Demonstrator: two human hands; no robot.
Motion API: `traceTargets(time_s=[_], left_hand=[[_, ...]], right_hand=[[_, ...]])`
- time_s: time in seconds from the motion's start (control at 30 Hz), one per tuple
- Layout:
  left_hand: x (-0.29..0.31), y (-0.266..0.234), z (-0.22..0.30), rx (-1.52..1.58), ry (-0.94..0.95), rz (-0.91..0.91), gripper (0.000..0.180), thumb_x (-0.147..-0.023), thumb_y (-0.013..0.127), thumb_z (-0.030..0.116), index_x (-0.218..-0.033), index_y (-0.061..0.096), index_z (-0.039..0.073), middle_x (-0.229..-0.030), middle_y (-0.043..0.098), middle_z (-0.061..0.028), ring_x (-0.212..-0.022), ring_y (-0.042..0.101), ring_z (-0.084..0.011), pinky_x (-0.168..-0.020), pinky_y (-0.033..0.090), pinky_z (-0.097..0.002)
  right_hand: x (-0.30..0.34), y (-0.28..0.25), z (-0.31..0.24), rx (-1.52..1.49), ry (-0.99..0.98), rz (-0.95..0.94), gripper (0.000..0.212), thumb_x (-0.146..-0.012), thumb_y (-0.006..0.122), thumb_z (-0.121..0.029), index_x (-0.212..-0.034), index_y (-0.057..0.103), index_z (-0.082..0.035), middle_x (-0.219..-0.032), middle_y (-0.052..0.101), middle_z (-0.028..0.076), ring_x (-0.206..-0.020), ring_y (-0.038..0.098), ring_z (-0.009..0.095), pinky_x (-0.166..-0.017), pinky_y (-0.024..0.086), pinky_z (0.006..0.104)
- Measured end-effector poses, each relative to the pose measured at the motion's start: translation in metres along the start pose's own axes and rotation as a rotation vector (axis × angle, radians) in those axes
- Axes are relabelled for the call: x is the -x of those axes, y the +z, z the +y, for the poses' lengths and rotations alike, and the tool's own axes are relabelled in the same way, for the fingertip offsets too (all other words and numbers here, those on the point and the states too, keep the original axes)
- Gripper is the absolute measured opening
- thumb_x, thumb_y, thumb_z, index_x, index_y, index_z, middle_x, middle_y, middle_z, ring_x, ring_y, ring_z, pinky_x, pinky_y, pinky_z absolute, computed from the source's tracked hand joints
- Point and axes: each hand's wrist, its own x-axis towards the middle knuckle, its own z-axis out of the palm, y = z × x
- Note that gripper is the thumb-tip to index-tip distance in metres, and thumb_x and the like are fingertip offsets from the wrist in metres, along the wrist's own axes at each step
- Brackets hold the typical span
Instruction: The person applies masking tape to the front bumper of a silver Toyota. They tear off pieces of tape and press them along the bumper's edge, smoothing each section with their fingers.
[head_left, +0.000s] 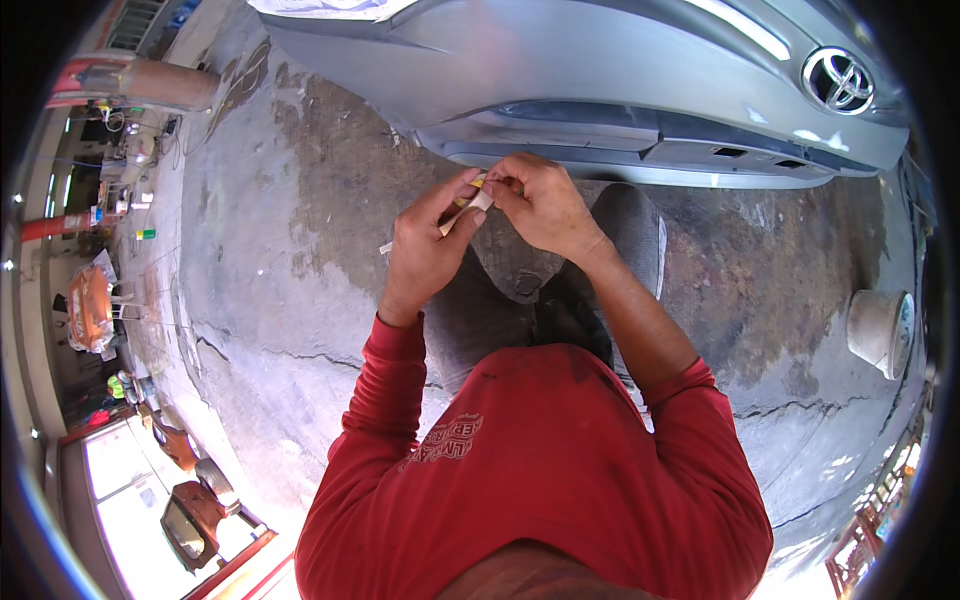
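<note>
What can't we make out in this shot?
All in the head view:
Pale piece: full shape hidden by the fingers of the left hand.
Right hand: its own knuckles hide the fingertips, so its grip is unclear.
Silver car panel: cut off by the top edge.
Lap: hidden by the red shirt.
Orange item, far left: too small to identify.

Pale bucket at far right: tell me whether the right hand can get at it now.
Probably not from here: the pale bucket stands well out to the person's right, and the right hand is busy close to the pale strip held in the left hand.
</note>
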Motion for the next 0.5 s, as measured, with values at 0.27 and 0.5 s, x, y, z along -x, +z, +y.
traceTargets(time_s=[0.27,0.5], left_hand=[[-0.024,-0.01,0.002,-0.088,0.096,0.025,0.024,-0.094,0.076,-0.001,-0.117,0.071,-0.002,-0.118,0.068,-0.0079,-0.073,0.063,-0.0068,-0.063,0.052,-0.0224],[-0.041,-0.017,0.04,-0.024,0.061,0.075,0.024,-0.089,0.083,0.006,-0.11,0.074,0.0,-0.104,0.071,-0.0098,-0.08,0.067,-0.0127,-0.065,0.053,-0.0268]], right_hand=[[-0.003,-0.016,-0.014,-0.186,0.032,-0.006,0.011,-0.102,0.064,-0.011,-0.102,0.065,0.0,-0.084,0.066,0.005,-0.075,0.063,0.012,-0.067,0.051,0.0292],[-0.024,-0.028,-0.027,-0.27,0.017,0.161,0.014,-0.104,0.065,-0.014,-0.103,0.068,0.0,-0.083,0.067,0.002,-0.072,0.062,0.008,-0.065,0.049,0.0255]])
